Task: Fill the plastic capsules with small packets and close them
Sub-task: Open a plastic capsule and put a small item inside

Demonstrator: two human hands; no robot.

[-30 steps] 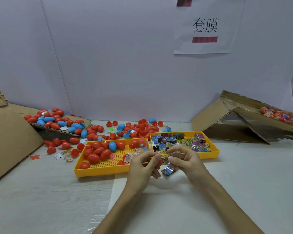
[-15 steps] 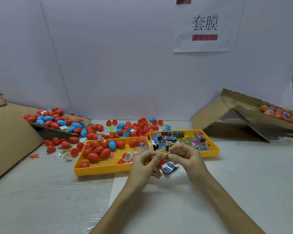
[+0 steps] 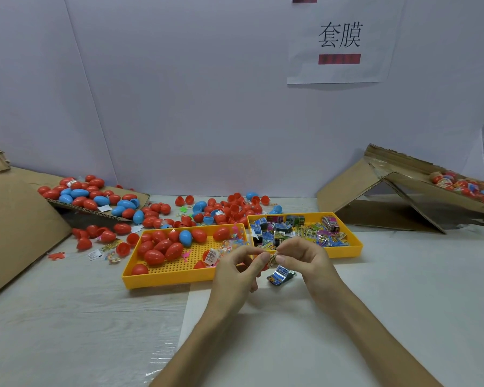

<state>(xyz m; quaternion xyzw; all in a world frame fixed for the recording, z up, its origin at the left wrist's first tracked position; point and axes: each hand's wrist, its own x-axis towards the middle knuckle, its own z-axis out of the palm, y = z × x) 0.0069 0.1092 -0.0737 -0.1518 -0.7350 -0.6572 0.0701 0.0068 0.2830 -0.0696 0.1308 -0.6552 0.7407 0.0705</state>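
My left hand [image 3: 239,268] grips a red capsule half [image 3: 259,264], mostly hidden behind its fingers. My right hand [image 3: 308,261] pinches a small yellow packet [image 3: 272,259] at the mouth of that half. A blue foil packet [image 3: 280,275] lies on the table just below my hands. The left yellow tray [image 3: 179,275] holds red capsules [image 3: 162,248] and one blue one. The right yellow tray [image 3: 349,248] holds several coloured packets [image 3: 294,229].
Loose red and blue capsules [image 3: 224,209] are scattered behind the trays and on a cardboard flap [image 3: 92,196] at the left. A folded cardboard ramp [image 3: 403,196] at the right carries filled capsules [image 3: 464,185]. A white wall with a paper sign [image 3: 340,37] stands behind.
My hands have drawn closer together and the yellow packet has been folded smaller, now pressed against the red capsule half.
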